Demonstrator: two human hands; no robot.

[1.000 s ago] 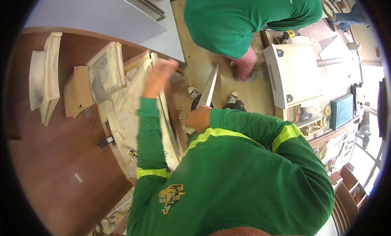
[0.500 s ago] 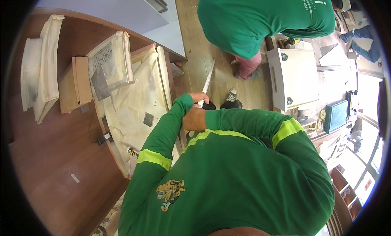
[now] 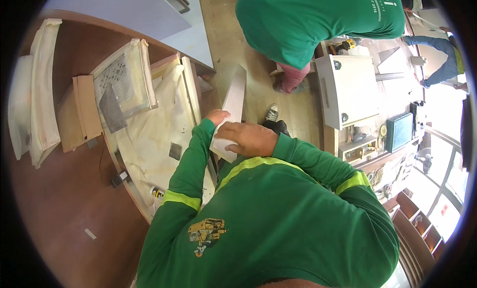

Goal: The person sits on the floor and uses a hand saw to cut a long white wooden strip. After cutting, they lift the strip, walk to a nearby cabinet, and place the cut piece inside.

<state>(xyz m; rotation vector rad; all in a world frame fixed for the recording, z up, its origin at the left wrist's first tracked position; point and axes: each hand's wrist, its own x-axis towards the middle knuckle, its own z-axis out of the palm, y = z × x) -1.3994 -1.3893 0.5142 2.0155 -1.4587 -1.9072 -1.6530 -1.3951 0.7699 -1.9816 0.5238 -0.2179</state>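
A long white board [image 3: 232, 97] stretches away from my body at waist height, its broad face turned up and its far end over the floor. My left hand [image 3: 217, 117] grips the board's left edge, thumb on top and the other fingers hidden beneath. Across the near part of the board lies my right hand [image 3: 251, 137], palm down, with thumb and fingers spread apart on the surface. Whether anything is under that palm cannot be seen.
To my left stands a cloth-covered bench [image 3: 144, 134] with pale panels [image 3: 126, 77], a dark square pad [image 3: 175, 151] and a tube [image 3: 157, 192]. A co-worker in green [image 3: 318, 25] bends ahead, beside a white drawer unit [image 3: 348, 89]. A teal case [image 3: 399, 132] sits farther right.
The board has rolled from edge-on to showing its broad face. My right hand has moved from beside the left hand onto that face. My view has shifted slightly.
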